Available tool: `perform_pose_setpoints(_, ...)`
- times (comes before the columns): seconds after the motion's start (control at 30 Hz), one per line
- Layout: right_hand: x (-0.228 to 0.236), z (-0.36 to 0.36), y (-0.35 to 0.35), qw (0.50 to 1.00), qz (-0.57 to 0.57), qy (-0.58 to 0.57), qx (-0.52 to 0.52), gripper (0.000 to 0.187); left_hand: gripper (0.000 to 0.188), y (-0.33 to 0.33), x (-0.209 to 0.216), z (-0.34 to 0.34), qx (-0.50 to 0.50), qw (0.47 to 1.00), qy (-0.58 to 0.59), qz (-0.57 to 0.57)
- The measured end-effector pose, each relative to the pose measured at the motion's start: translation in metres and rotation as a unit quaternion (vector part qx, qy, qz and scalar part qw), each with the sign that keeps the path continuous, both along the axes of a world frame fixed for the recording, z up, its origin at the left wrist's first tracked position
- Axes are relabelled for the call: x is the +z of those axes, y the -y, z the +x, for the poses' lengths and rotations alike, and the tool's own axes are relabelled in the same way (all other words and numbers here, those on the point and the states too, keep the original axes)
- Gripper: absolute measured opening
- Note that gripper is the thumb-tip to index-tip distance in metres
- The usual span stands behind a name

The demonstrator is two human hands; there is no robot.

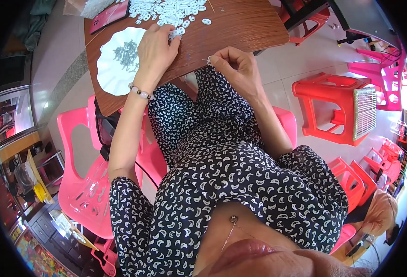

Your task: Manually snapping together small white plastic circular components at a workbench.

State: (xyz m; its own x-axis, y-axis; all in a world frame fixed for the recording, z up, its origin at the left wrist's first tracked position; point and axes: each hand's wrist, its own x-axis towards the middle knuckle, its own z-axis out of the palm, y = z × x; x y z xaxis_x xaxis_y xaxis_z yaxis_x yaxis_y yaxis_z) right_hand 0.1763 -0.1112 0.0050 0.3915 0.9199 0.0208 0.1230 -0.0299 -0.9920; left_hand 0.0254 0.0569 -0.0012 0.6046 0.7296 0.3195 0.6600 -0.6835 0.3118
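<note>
At the near edge of a heap of small white two-holed plastic pieces (166, 11), my left hand (157, 51) curls its thumb and fingertips round a white piece (177, 32). My right hand (236, 67), just off the table's front edge, pinches a small white piece (209, 60) between thumb and forefinger. A thin metallic tip sticks out of it to the left; the rest is hidden by the fingers. Left of my left hand lies a white scalloped plate (107, 76), with many small dark grey screw-like bits (126, 56) in its middle.
The brown wooden table (240, 27) has rounded corners. A pink-red phone (110, 18) and a clear plastic bag (86, 7) lie at its far left. Loose white pieces (206, 21) are scattered beside the heap. Pink chairs (74, 171) and red stools (326, 97) stand around.
</note>
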Motion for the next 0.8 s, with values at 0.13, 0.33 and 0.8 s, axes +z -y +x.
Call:
perform_pose_setpoints(0.13,-0.002,0.000,-0.002,1.000,0.005,-0.004,0.004,0.023,0.024,0.000,0.005,0.005,0.008,0.999,-0.039,-0.005)
perform_pose_setpoints(0.33,-0.001,-0.001,-0.001,1.000,0.006,-0.016,0.011,0.022,0.021,-0.002,0.002,0.004,0.015,1.000,-0.021,0.005)
perform_pose_setpoints(0.8,0.011,-0.007,-0.013,0.999,0.028,-0.018,0.022,0.022,0.031,0.052,0.035,-0.029,0.018,0.727,0.340,-0.596)
